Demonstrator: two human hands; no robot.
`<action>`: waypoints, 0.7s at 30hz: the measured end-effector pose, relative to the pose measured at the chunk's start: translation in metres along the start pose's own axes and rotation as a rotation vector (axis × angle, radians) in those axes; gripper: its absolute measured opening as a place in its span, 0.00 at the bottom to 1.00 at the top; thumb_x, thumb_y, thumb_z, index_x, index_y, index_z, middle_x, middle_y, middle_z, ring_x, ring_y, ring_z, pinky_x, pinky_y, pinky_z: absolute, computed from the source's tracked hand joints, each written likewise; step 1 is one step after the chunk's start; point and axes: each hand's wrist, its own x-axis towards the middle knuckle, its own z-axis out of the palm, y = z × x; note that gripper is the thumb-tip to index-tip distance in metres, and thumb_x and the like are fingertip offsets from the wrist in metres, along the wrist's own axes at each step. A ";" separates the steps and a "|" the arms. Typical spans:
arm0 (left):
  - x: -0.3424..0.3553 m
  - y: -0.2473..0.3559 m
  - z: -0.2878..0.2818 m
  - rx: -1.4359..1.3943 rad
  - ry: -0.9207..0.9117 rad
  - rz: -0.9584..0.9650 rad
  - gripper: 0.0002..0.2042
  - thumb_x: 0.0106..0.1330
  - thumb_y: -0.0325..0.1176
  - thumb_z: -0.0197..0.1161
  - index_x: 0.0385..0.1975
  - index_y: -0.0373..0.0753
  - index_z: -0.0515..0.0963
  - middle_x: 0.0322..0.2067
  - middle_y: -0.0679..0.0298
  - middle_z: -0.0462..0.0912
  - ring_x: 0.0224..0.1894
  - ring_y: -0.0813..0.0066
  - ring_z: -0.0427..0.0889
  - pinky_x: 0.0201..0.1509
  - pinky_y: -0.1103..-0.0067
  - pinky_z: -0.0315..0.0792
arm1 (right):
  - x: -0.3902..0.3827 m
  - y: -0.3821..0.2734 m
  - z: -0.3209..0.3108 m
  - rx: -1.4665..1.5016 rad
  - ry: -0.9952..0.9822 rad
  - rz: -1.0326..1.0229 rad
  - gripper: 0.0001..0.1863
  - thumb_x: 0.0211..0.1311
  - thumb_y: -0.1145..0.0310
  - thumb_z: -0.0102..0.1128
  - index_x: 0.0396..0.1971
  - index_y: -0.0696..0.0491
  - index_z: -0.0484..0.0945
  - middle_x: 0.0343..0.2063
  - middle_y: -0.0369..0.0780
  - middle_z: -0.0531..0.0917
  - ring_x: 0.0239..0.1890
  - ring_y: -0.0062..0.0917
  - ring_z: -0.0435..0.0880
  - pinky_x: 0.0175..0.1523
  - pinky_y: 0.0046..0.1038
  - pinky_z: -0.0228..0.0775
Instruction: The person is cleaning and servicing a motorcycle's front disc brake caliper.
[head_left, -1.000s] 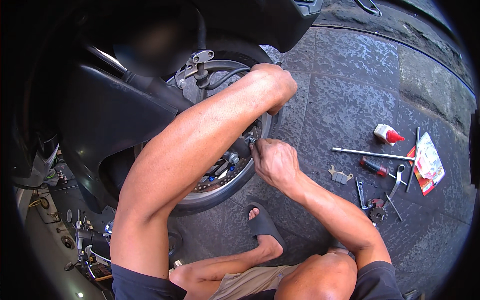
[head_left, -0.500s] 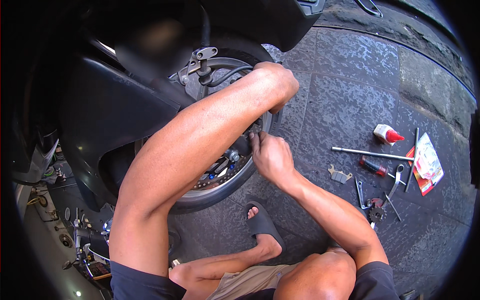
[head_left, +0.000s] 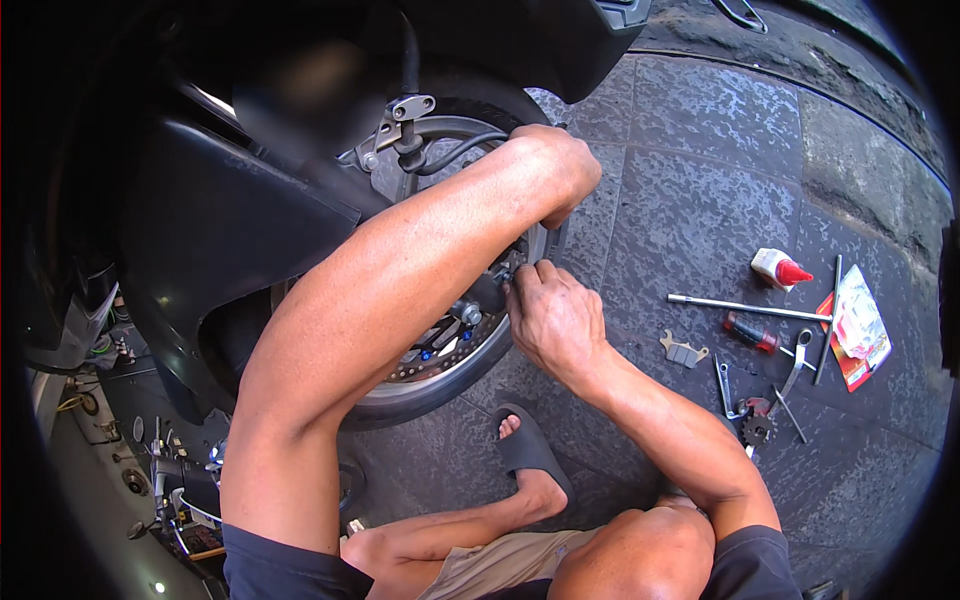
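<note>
My left arm crosses over the motorcycle's wheel [head_left: 478, 352], and my left hand [head_left: 566, 178] curls down at its far right side. The fingers there look closed, but what they hold is hidden behind the hand. Lower down, my right hand [head_left: 556, 318] is closed at the wheel's right edge, thumb and fingertips against a dark part beside the brake disc [head_left: 425, 368]. Whatever sits between those fingertips is too small and covered to name. A silver bolt head [head_left: 470, 313] shows left of the right hand. Above my left forearm runs a black hose [head_left: 455, 152].
On the paving to the right lie a brake pad [head_left: 684, 349], a long metal T-handle wrench [head_left: 745, 307], a screwdriver [head_left: 750, 332], spanners [head_left: 800, 352], a white bottle with red cap [head_left: 780, 269] and a printed packet [head_left: 855, 330]. Black bodywork [head_left: 240, 215] overhangs the left.
My right hand has turned over so that more of its back shows, and has shifted slightly right, its fingertips staying at the wheel. My left hand has barely moved.
</note>
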 end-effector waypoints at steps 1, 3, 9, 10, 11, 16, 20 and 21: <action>0.000 0.000 0.000 -0.001 -0.002 0.000 0.15 0.47 0.30 0.76 0.37 0.37 0.87 0.39 0.53 0.88 0.44 0.58 0.87 0.45 0.69 0.81 | 0.002 -0.002 0.001 0.041 -0.031 0.063 0.13 0.68 0.64 0.53 0.33 0.61 0.76 0.31 0.54 0.81 0.34 0.50 0.84 0.40 0.47 0.78; 0.001 -0.001 0.000 0.016 -0.008 0.009 0.15 0.48 0.30 0.76 0.37 0.37 0.87 0.39 0.53 0.88 0.44 0.58 0.88 0.45 0.69 0.81 | 0.006 0.000 0.000 0.079 -0.061 0.125 0.15 0.69 0.63 0.52 0.33 0.61 0.77 0.31 0.55 0.82 0.34 0.51 0.84 0.40 0.49 0.77; 0.001 -0.002 0.003 0.027 0.003 0.024 0.15 0.48 0.30 0.76 0.37 0.37 0.87 0.39 0.53 0.88 0.44 0.58 0.88 0.44 0.69 0.81 | 0.010 0.002 -0.006 0.286 -0.262 0.290 0.22 0.72 0.57 0.46 0.33 0.61 0.79 0.28 0.61 0.82 0.39 0.57 0.83 0.46 0.53 0.73; 0.001 -0.002 0.002 0.029 0.005 0.024 0.15 0.48 0.30 0.76 0.37 0.37 0.87 0.39 0.53 0.88 0.44 0.58 0.88 0.44 0.69 0.81 | 0.008 0.003 -0.002 0.287 -0.190 0.291 0.22 0.73 0.56 0.47 0.30 0.61 0.79 0.28 0.60 0.81 0.39 0.56 0.82 0.45 0.52 0.72; 0.001 -0.001 0.002 0.020 0.003 0.014 0.15 0.48 0.31 0.76 0.37 0.36 0.87 0.39 0.53 0.88 0.44 0.59 0.88 0.45 0.69 0.81 | 0.006 0.002 0.001 0.287 -0.117 0.294 0.23 0.73 0.56 0.47 0.28 0.61 0.78 0.27 0.60 0.81 0.38 0.56 0.82 0.44 0.51 0.71; 0.002 -0.001 -0.001 -0.011 -0.028 0.016 0.16 0.47 0.32 0.77 0.37 0.37 0.87 0.39 0.53 0.88 0.44 0.59 0.87 0.45 0.69 0.81 | 0.011 0.008 0.005 0.534 -0.214 0.490 0.24 0.73 0.55 0.46 0.29 0.62 0.79 0.27 0.61 0.81 0.39 0.57 0.82 0.47 0.51 0.72; 0.001 0.000 0.001 0.012 -0.016 0.010 0.16 0.48 0.32 0.77 0.38 0.37 0.87 0.40 0.53 0.87 0.45 0.59 0.87 0.46 0.69 0.81 | 0.004 0.008 -0.002 0.337 -0.185 0.380 0.20 0.71 0.59 0.50 0.30 0.63 0.77 0.29 0.59 0.81 0.39 0.54 0.83 0.46 0.49 0.73; 0.001 0.000 0.002 0.008 -0.021 0.009 0.16 0.48 0.31 0.77 0.38 0.37 0.87 0.40 0.53 0.87 0.45 0.59 0.87 0.46 0.69 0.81 | 0.001 0.006 -0.002 0.338 -0.187 0.380 0.20 0.71 0.59 0.50 0.30 0.63 0.77 0.29 0.59 0.81 0.39 0.54 0.83 0.46 0.49 0.73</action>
